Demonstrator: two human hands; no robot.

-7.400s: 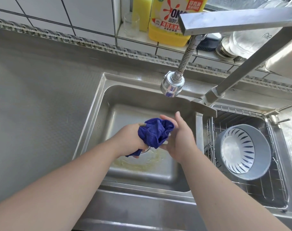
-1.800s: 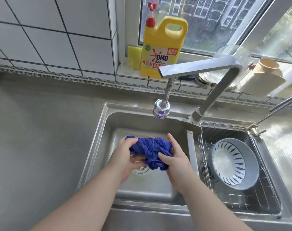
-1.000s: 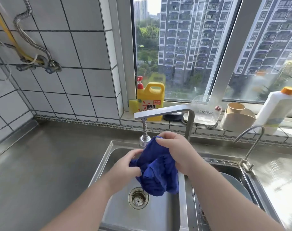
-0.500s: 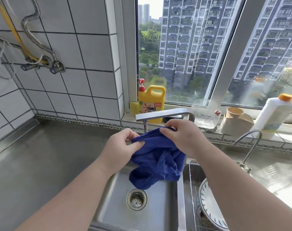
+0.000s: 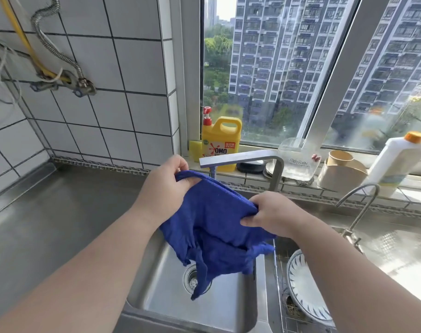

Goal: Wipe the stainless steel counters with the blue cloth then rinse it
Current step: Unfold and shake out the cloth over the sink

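Note:
The blue cloth (image 5: 214, 227) hangs spread out above the steel sink basin (image 5: 171, 296). My left hand (image 5: 165, 188) pinches its upper left corner, and my right hand (image 5: 272, 213) grips its upper right edge. The lower part of the cloth dangles over the drain (image 5: 191, 280). The square steel tap (image 5: 243, 158) stands just behind the cloth, with no water seen running. The stainless steel counter (image 5: 48, 224) stretches to the left of the sink.
A yellow detergent jug (image 5: 220, 143), a sponge (image 5: 195, 150), a glass jar (image 5: 298, 159), a beige cup (image 5: 340, 169) and a white bottle (image 5: 397, 162) line the window sill. A white strainer bowl (image 5: 303, 287) sits in the right-hand wire basket. A small curved tap (image 5: 358, 207) stands at right.
The cloth went from bunched low in the sink to lifted and spread between both hands. My view has tilted up toward the window.

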